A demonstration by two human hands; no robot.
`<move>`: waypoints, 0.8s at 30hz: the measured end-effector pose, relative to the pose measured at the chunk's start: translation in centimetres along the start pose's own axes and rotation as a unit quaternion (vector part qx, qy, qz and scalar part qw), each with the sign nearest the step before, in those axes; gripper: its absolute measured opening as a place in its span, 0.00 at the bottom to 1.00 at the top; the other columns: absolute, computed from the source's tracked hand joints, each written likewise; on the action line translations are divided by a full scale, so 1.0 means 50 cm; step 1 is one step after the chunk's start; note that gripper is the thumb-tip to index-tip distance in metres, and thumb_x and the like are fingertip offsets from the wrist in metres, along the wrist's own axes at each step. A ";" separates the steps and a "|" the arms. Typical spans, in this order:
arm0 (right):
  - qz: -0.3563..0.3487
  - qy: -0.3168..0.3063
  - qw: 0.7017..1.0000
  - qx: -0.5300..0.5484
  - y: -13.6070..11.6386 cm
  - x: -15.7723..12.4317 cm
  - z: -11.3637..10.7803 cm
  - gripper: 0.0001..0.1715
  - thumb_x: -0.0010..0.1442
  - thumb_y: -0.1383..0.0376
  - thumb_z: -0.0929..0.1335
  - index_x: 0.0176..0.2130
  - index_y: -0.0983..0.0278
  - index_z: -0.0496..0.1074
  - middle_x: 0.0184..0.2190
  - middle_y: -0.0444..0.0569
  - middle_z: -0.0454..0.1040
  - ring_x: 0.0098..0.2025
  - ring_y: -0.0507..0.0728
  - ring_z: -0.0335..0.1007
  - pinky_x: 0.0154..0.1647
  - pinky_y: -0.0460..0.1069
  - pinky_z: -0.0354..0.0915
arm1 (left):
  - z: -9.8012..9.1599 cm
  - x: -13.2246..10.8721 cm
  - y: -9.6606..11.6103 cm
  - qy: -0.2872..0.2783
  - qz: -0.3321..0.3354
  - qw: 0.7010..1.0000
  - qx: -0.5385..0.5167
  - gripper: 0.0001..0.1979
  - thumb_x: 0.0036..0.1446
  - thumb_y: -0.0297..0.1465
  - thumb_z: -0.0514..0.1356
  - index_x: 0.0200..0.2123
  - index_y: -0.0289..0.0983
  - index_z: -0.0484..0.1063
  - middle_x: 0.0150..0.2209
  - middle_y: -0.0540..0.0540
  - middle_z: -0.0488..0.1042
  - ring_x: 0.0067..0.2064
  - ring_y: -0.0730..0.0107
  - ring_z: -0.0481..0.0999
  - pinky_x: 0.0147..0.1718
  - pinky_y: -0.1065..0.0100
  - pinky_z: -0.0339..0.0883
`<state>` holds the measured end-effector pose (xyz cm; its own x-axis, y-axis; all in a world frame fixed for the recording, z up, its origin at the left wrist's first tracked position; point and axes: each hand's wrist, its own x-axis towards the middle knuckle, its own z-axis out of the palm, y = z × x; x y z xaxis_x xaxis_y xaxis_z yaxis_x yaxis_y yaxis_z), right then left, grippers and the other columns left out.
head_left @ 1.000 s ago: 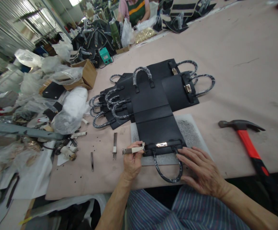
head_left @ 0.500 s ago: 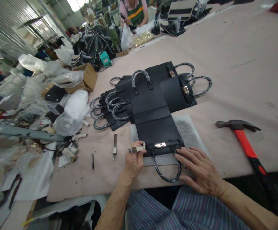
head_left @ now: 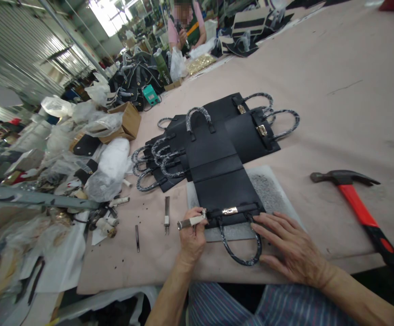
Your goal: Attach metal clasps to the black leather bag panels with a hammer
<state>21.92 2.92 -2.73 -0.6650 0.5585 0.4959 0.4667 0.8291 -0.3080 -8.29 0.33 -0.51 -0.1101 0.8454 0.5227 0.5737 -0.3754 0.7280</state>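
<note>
Pinched in my left hand (head_left: 192,240) is a short metal tool wrapped in white tape (head_left: 192,222); its working end is hidden by my fingers. The fist sits against the left edge of a black bag panel (head_left: 224,183). A metal clasp (head_left: 230,210) lies on a strap across the panel's near end. From that end a plastic-wrapped handle (head_left: 239,260) loops toward me. My right hand (head_left: 291,251) lies with fingers stretched out, fingertips at the panel's right corner and the handle's base. Under the panel is a grey-white slab (head_left: 268,185).
A red-handled claw hammer (head_left: 356,199) lies at right. To the left lie a two-pronged tool (head_left: 167,215) and a thin metal rod (head_left: 137,238). Behind, several black bag panels (head_left: 247,136) overlap. Plastic bags (head_left: 106,167) and a carton (head_left: 129,120) crowd the left. A co-worker (head_left: 186,29) sits across the table.
The tape-wrapped tool in my left hand has tilted, its outer end lower and farther left. My right hand stays at the panel's corner. The co-worker's hand has risen. The view has shifted slightly.
</note>
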 end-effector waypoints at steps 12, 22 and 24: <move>-0.001 -0.004 1.000 0.000 -0.001 0.000 -0.002 0.33 0.69 0.49 0.64 0.64 0.66 0.65 0.62 0.59 0.67 0.63 0.67 0.63 0.66 0.64 0.55 | 0.003 0.008 0.002 -0.043 0.012 0.999 -0.001 0.04 0.65 0.25 0.57 0.41 0.39 0.69 0.45 0.43 0.76 0.49 0.64 0.78 0.50 0.60 0.74; -0.003 -0.007 1.000 -0.005 -0.001 0.000 -0.001 0.32 0.68 0.50 0.65 0.63 0.67 0.66 0.62 0.60 0.67 0.63 0.68 0.63 0.65 0.65 0.56 | 0.004 0.020 0.002 -0.043 0.029 0.999 0.003 0.03 0.66 0.26 0.57 0.42 0.39 0.68 0.43 0.43 0.76 0.47 0.64 0.79 0.48 0.60 0.75; -0.008 -0.005 1.000 -0.005 -0.002 0.002 -0.002 0.32 0.69 0.50 0.64 0.63 0.67 0.66 0.62 0.60 0.67 0.63 0.68 0.63 0.64 0.65 0.57 | 0.002 0.015 0.008 -0.037 0.040 0.998 0.013 0.03 0.66 0.26 0.57 0.40 0.39 0.68 0.42 0.44 0.76 0.47 0.64 0.79 0.48 0.61 0.75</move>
<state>21.87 2.91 -2.59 -0.6775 0.5458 0.4930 0.4622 0.8374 -0.2919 -8.07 0.86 0.11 -0.0023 0.8393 0.5437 0.5988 -0.4343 0.6729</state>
